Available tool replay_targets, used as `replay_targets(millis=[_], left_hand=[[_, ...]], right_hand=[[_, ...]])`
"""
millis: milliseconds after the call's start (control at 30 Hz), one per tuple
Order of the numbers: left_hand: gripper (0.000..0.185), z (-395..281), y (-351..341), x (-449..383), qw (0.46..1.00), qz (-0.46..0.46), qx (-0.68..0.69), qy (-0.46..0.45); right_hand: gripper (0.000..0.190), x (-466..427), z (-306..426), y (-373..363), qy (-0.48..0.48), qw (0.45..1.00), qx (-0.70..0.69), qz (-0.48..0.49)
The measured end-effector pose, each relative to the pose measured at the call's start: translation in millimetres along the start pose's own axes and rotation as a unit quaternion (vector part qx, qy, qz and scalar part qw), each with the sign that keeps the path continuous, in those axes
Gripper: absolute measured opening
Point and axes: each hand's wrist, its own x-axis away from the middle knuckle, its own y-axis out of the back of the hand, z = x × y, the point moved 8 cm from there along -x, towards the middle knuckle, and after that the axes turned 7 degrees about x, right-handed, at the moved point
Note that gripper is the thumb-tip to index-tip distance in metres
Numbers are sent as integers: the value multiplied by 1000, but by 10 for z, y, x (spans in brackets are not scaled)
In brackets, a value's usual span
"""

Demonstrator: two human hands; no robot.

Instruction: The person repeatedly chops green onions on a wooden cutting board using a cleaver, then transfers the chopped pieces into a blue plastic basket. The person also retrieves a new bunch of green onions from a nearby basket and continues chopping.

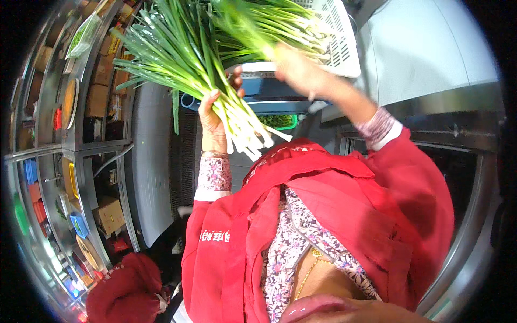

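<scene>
My left hand (212, 115) grips a thick bunch of scallions (194, 76). Their white root ends point down towards my chest, and the green leaves fan out to the upper left. My right hand (301, 72), blurred by motion, has a blurred green scallion stalk (246, 26) at its fingers. It is over the near rim of a white slotted plastic basket (345, 44). More scallions (295, 26) lie in that basket, white ends to the right. Part of the basket is hidden behind the bunch and my right hand.
A blue container (266, 91) is below the basket, and a green-rimmed tray (291, 122) of leafy greens is lower down. Metal shelves (76, 147) with boxes line the left. A steel counter (420, 48) is at right. A person in a dark red cap (125, 286) is at lower left.
</scene>
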Motion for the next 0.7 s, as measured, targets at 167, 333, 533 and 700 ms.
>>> replay_targets(millis=[167,333,533,700], left_hand=[[71,63,-106,28,997,23,-67,1],[84,21,-189,79,997,52,49,6],[87,-312,-468,251,971,181,153,0],[85,-623,-528,523,952,237,192,-23]], right_hand=[[33,387,585,-944,48,982,-61,174],[31,355,799,-797,101,975,-24,196],[31,158,407,-251,142,957,-206,149],[27,-243,-691,63,49,952,300,43]])
